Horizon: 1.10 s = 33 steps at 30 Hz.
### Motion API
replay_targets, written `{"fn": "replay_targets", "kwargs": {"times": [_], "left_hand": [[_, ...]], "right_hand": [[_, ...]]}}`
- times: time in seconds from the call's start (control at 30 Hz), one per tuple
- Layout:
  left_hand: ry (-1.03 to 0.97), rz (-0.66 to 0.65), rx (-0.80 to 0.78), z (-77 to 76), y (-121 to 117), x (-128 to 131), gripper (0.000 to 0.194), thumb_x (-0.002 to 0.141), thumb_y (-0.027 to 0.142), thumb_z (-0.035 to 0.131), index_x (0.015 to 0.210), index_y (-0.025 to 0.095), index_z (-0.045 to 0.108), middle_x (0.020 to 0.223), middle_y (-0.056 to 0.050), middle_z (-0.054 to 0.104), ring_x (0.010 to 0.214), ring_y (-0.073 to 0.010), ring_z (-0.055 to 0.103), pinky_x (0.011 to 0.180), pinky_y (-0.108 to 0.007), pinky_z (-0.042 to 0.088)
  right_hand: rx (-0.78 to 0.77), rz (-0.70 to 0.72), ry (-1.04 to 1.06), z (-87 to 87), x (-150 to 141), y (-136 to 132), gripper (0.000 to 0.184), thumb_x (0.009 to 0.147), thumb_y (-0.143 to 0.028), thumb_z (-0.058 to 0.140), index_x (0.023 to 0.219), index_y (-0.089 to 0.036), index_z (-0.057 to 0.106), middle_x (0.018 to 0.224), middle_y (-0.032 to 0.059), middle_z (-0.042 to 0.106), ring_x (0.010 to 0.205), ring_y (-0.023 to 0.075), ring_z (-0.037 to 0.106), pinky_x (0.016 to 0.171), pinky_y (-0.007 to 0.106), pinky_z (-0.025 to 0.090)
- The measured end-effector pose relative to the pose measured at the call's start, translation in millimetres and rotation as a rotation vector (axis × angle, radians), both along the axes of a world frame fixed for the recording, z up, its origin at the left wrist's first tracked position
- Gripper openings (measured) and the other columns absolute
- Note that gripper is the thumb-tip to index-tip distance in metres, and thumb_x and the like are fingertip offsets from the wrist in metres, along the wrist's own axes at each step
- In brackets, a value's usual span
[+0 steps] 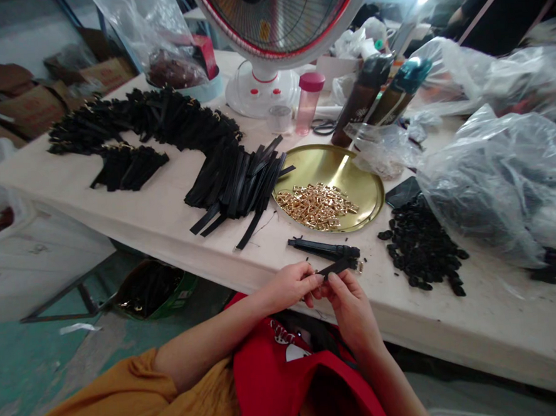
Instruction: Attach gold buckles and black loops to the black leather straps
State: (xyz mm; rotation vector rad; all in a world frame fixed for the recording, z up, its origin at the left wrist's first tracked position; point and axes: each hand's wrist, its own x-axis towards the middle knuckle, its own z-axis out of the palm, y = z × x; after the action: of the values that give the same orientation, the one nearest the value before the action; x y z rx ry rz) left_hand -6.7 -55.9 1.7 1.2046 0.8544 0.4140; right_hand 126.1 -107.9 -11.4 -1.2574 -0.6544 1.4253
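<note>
My left hand and my right hand meet at the table's front edge, both closed on one black strap. Thumbs press on its face, and its lower end is hidden by my fingers. Just beyond lie a few black straps side by side, with a gold-coloured buckle at their right end. Behind these, a round gold tray bears a heap of small gold-coloured buckles. Loose black straps are piled left of the tray. To the right, small black loops form a heap.
A white fan stands at the back, near a pink-capped bottle and two spray cans. Bundled black straps curve along the left. Clear plastic bags fill the right. Below the table sits a green container.
</note>
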Motion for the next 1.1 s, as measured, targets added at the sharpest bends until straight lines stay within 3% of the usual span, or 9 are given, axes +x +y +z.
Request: {"fn": "replay_targets", "kwargs": {"times": [0.2,0.4,0.6,0.67,0.83,0.9,1.1], "left_hand": [[0.037,-0.015,-0.060,-1.6,-2,1,0.027,0.080,0.041,0.045,0.076,0.014,0.045,0.070,0.001,0.058,0.048,-0.0065,0.052,0.045,-0.018,0.036],[-0.003,-0.044,-0.137,-2.0,-3,0,0.023,0.078,0.037,0.048,0.080,0.014,0.044,0.077,-0.001,0.058,0.051,-0.0062,0.054,0.045,-0.018,0.037],[0.009,-0.024,-0.212,-6.5,-3,-1,0.025,0.077,0.039,0.049,0.077,0.014,0.043,0.072,-0.001,0.059,0.049,-0.0056,0.052,0.044,-0.017,0.036],[0.016,-0.009,-0.222,-8.4,-4,0,0.026,0.076,0.040,0.050,0.076,0.014,0.043,0.071,-0.001,0.059,0.049,-0.0060,0.052,0.044,-0.018,0.036],[0.081,0.020,-0.190,-12.2,-7,2,0.024,0.076,0.038,0.048,0.074,0.015,0.044,0.066,0.001,0.058,0.045,-0.0060,0.050,0.044,-0.019,0.036],[0.098,0.024,-0.169,-11.0,-6,1,0.024,0.077,0.038,0.047,0.074,0.015,0.044,0.063,0.002,0.056,0.044,-0.0060,0.048,0.043,-0.019,0.037],[0.056,-0.042,-0.153,-0.5,-2,-2,0.021,0.075,0.035,0.049,0.077,0.014,0.046,0.072,0.000,0.059,0.048,-0.0054,0.050,0.046,-0.018,0.038]], "right_hand": [[-0.001,-0.012,-0.074,-6.8,3,-4,0.013,0.077,-0.032,0.059,0.073,-0.020,0.057,0.063,-0.0034,0.054,0.061,0.0110,0.048,0.061,0.025,0.041],[-0.078,-0.004,0.179,-7.5,0,-1,0.011,0.075,-0.030,0.060,0.074,-0.020,0.055,0.062,-0.0037,0.055,0.054,0.0101,0.048,0.055,0.024,0.041],[-0.108,0.017,0.231,-5.4,-1,0,0.011,0.071,-0.028,0.062,0.075,-0.020,0.054,0.062,-0.0034,0.056,0.053,0.0101,0.050,0.053,0.024,0.041],[-0.104,0.019,0.194,-2.8,-2,0,0.011,0.071,-0.027,0.062,0.075,-0.020,0.054,0.063,-0.0038,0.057,0.052,0.0099,0.049,0.053,0.024,0.041],[-0.036,0.006,-0.196,1.6,-2,-2,0.012,0.070,-0.030,0.062,0.071,-0.020,0.055,0.062,-0.0037,0.055,0.058,0.0114,0.049,0.057,0.025,0.041],[-0.020,0.046,-0.235,0.7,-1,-1,0.014,0.072,-0.031,0.061,0.071,-0.019,0.055,0.062,-0.0034,0.055,0.059,0.0118,0.049,0.058,0.025,0.041],[-0.094,0.108,0.199,-4.2,5,2,0.010,0.076,-0.029,0.060,0.076,-0.020,0.056,0.065,-0.0034,0.058,0.056,0.0092,0.051,0.057,0.023,0.042]]}}
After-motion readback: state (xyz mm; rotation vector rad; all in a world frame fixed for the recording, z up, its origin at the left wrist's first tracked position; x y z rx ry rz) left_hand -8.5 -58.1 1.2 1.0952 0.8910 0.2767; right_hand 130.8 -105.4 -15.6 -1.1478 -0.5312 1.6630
